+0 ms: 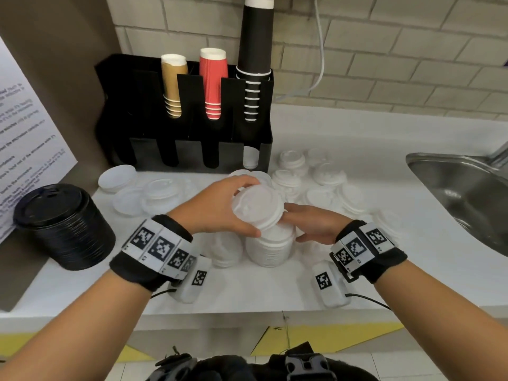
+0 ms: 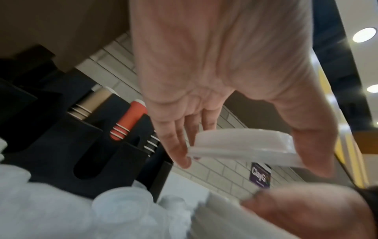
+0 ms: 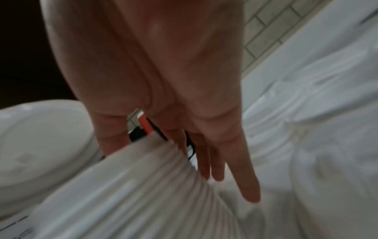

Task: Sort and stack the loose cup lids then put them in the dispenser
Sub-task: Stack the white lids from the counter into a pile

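My left hand [image 1: 248, 209] [image 2: 245, 161] grips one white cup lid [image 1: 261, 207] [image 2: 235, 145] between thumb and fingers, tilted just above a stack of white lids [image 1: 270, 250] [image 3: 132, 186] on the counter. My right hand [image 1: 294, 225] rests against the right side of that stack, its fingers [image 3: 216, 169] straight. Loose white lids [image 1: 291, 160] lie scattered behind. The black dispenser [image 1: 187, 119] stands at the back, with cups in its upper slots and white lids in one lower slot [image 1: 250, 158].
A tall stack of black lids [image 1: 64, 226] stands at the left. Translucent lids [image 1: 162, 191] lie left of centre, and a short clear stack [image 1: 225, 248] stands beside the white one. A steel sink [image 1: 467, 193] is set in at the right. A brick wall runs behind.
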Demonstrator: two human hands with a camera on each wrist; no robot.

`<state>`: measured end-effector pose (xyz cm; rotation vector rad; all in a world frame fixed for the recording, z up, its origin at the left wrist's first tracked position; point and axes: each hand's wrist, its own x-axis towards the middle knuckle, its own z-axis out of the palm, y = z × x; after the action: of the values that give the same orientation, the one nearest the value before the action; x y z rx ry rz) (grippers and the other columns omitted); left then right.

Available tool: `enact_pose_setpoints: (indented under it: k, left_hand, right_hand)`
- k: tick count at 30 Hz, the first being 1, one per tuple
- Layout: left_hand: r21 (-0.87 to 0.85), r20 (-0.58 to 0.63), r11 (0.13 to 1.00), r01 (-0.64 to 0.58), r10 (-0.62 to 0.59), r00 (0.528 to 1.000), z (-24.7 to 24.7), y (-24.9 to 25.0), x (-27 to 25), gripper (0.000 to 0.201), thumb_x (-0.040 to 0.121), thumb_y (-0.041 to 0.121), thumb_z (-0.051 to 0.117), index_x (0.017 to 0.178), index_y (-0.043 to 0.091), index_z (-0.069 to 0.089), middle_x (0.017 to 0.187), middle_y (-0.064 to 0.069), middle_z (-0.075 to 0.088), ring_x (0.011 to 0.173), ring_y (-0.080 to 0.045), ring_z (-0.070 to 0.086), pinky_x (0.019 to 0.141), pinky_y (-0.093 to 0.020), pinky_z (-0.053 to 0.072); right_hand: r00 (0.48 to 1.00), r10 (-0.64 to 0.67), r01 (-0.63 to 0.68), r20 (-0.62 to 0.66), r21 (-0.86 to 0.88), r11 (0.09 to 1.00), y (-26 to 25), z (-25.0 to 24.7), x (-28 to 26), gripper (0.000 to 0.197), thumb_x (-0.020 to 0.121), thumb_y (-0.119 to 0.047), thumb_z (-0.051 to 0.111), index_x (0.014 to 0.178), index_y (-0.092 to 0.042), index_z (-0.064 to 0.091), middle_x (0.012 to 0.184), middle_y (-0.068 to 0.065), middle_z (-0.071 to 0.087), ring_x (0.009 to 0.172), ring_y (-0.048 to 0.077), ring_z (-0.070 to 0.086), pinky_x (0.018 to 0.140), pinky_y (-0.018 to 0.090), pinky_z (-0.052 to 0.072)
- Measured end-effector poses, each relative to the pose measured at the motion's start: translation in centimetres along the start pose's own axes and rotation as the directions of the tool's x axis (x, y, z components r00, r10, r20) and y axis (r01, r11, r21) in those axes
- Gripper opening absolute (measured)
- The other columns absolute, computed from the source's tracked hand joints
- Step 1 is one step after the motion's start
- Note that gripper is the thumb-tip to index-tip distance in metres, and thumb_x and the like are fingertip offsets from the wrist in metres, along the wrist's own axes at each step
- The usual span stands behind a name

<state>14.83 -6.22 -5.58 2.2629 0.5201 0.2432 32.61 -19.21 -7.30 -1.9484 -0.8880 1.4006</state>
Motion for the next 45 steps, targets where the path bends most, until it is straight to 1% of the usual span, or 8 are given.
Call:
enact_pose_setpoints:
  k: [8,15,21,25,29,34,38,45]
  left_hand:
    - [0.071,0.046,0.997,0.011,-0.015,0.999,3.9,-0.3,1.7,0.097,0.062,0.033,0.090,0.144,0.024,0.039,0.131,0.009,0.043,0.119,-0.006,0.040,0.094,-0.017,0.031]
    - [0.082,0.094,0.996,0.035,-0.043,0.995,5.1,-0.5,2.4,0.098,0.061,0.035,0.089,0.145,0.023,0.040,0.136,0.003,0.045,0.125,-0.013,0.042,0.097,-0.021,0.034]
    - [0.009,0.087,0.997,0.074,-0.075,0.993,5.0,-0.8,1.6,0.106,0.058,0.031,0.093,0.147,0.019,0.037,0.147,0.002,0.041,0.134,-0.014,0.038,0.110,-0.028,0.033]
    - [-0.004,0.102,0.998,0.067,-0.066,0.993,5.9,-0.7,1.3,0.108,0.060,0.032,0.091,0.150,0.017,0.033,0.150,0.000,0.039,0.137,-0.015,0.036,0.111,-0.026,0.029]
    - [0.042,0.120,0.998,0.038,-0.043,0.992,6.3,-0.6,1.6,0.108,0.062,0.038,0.089,0.151,0.018,0.031,0.150,0.001,0.040,0.138,-0.015,0.035,0.111,-0.024,0.027]
    - [0.109,0.116,0.994,0.029,-0.042,0.992,6.3,-0.6,2.5,0.100,0.061,0.046,0.087,0.146,0.021,0.039,0.136,0.004,0.047,0.127,-0.015,0.042,0.100,-0.024,0.033]
    - [0.103,0.096,0.995,0.007,-0.017,0.995,6.6,-0.6,3.0,0.086,0.060,0.046,0.087,0.134,0.022,0.049,0.118,0.011,0.046,0.117,-0.015,0.047,0.091,-0.024,0.034]
    - [0.060,0.119,0.998,0.015,-0.022,0.993,6.6,-0.5,3.2,0.104,0.066,0.042,0.086,0.151,0.028,0.028,0.137,0.004,0.032,0.129,-0.015,0.036,0.106,-0.023,0.030]
  right_hand:
    - [0.955,-0.100,0.115,-0.280,0.039,0.993,0.7,-2.1,-2.1,0.035,0.098,-0.026,0.047,0.133,-0.027,0.049,0.133,-0.001,0.052,0.124,0.016,0.047,0.101,0.038,0.042]
    - [0.947,-0.203,0.210,-0.249,0.002,0.978,1.9,-0.6,-3.3,0.031,0.089,-0.025,0.064,0.115,-0.041,0.061,0.120,0.000,0.056,0.113,0.013,0.056,0.095,0.036,0.050]
    - [0.912,-0.316,0.301,-0.263,-0.094,0.949,2.0,0.6,-3.6,0.029,0.091,-0.014,0.062,0.119,-0.023,0.063,0.121,0.005,0.057,0.107,0.025,0.061,0.085,0.032,0.052]
    - [0.889,-0.372,0.314,-0.266,-0.236,0.920,2.6,0.1,-3.9,0.028,0.093,-0.019,0.060,0.120,-0.023,0.062,0.120,-0.003,0.060,0.104,0.016,0.061,0.086,0.030,0.052]
    - [0.826,-0.424,0.164,-0.371,-0.563,0.810,3.8,-1.9,-4.5,0.015,0.093,-0.028,0.058,0.105,-0.019,0.063,0.104,-0.004,0.065,0.098,0.015,0.061,0.079,0.018,0.046]
    - [0.947,-0.113,-0.182,-0.301,-0.790,0.585,5.6,-1.9,-4.5,0.069,0.072,-0.048,0.076,0.130,-0.022,0.049,0.118,-0.002,0.051,0.105,0.017,0.051,0.085,0.026,0.042]
    - [0.949,-0.113,-0.182,-0.295,-0.803,0.568,6.2,-1.1,-3.9,0.081,0.068,-0.045,0.080,0.135,-0.019,0.043,0.118,0.001,0.043,0.108,0.020,0.045,0.083,0.027,0.042]
    - [0.958,-0.121,-0.124,-0.259,-0.759,0.639,6.4,-1.4,-3.8,0.070,0.069,-0.045,0.079,0.130,-0.032,0.048,0.105,-0.002,0.044,0.098,0.017,0.046,0.081,0.028,0.041]
